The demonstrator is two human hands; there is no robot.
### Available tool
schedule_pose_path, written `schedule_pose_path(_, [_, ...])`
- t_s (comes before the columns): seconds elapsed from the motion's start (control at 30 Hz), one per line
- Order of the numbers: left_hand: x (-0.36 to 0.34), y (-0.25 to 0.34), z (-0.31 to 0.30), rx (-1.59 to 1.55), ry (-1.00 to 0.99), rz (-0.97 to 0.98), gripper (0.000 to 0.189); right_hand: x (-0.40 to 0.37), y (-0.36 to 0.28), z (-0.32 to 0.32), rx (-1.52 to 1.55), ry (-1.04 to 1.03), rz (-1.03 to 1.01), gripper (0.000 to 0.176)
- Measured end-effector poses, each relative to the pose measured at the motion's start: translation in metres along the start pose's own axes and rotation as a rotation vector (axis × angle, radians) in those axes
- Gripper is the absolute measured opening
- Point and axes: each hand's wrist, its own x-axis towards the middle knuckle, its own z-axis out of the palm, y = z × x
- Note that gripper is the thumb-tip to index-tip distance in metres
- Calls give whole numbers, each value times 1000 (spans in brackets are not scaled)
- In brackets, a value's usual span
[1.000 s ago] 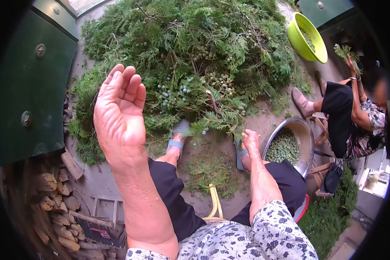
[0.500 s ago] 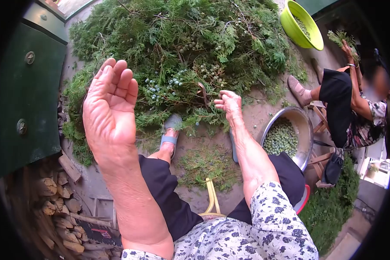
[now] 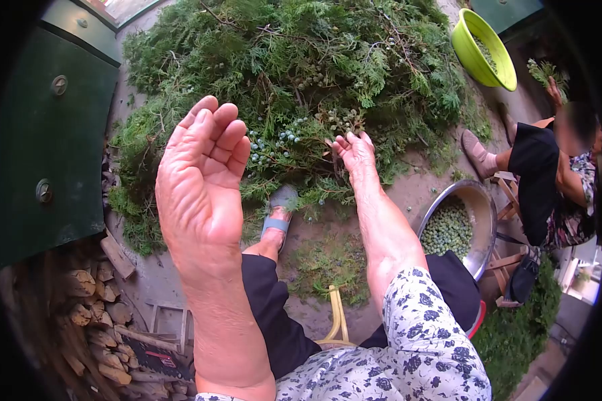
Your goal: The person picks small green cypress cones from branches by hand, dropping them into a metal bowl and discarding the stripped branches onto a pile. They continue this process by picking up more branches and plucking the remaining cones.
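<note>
Raised close to the camera, my left hand (image 3: 204, 180) is open and empty, palm toward me with the fingers a little curled. My right hand (image 3: 356, 155) reaches to the front of a large heap of green conifer branches (image 3: 281, 67). Its fingers are apart, with the fingertips right at a sprig of brownish-green cones (image 3: 341, 120). Left of it, pale blue-green cones (image 3: 281, 138) hang on the same heap. Beside my right knee a metal basin (image 3: 478, 207) holds many picked green cones (image 3: 446, 228).
A lime-green tub (image 3: 473, 50) with cones stands at the back right. Another person (image 3: 548, 154) sits at the right, holding a green sprig (image 3: 547, 73). Split firewood (image 3: 80, 284) is stacked at lower left, below a dark green door (image 3: 40, 147). Loose clippings (image 3: 328, 264) lie between my feet.
My right hand has moved up to the cone-bearing sprig and its fingers have extended. My left hand stays raised and empty. The whole view has shifted slightly to the left.
</note>
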Motion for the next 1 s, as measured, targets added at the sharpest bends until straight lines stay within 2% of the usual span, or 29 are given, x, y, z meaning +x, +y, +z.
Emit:
schedule_pose_path(0.03, [0,0,0,1,0,-2,24,-2,-4,0,-2,-3,-3,52])
schedule_pose_path(0.1, [1,-1,-1,-6,-11,-3,25,-8,-19,1,-158,-56,-144,44])
schedule_pose_path(0.17, [0,-1,0,-16,-23,-7,25,-20,-39,4,-161,1,-191,30])
schedule_pose_path(0.3, [-5,-4,7,8,2,5,24,-55,-88,7,-142,-145,-264,25])
schedule_pose_path(0.5, [-9,-16,13,29,-34,0,19,-121,-142,30,-127,-207,-293,18])
schedule_pose_path(0.63, [-16,-33,20,282,-173,-19,16,-159,-168,52,-92,-164,-284,19])
schedule_pose_path(0.7, [-22,-44,25,579,-335,-41,34,-176,-178,62,-66,-213,-283,21])
schedule_pose_path(0.77, [-35,-60,34,671,-454,118,46,-205,-183,74,-87,-245,-330,21])
schedule_pose_path(0.8, [-38,-64,39,675,-499,113,53,-213,-183,76,-104,-312,-331,21])
schedule_pose_path(0.83, [-40,-68,43,735,-522,177,52,-222,-183,78,-120,-378,-332,22])
schedule_pose_path(0.9, [-47,-66,50,620,-533,-11,47,-239,-179,83,-101,-390,-329,19])
schedule_pose_path(1.0, [-54,-69,54,457,-443,-95,37,-245,-182,77,-93,-432,-299,17])
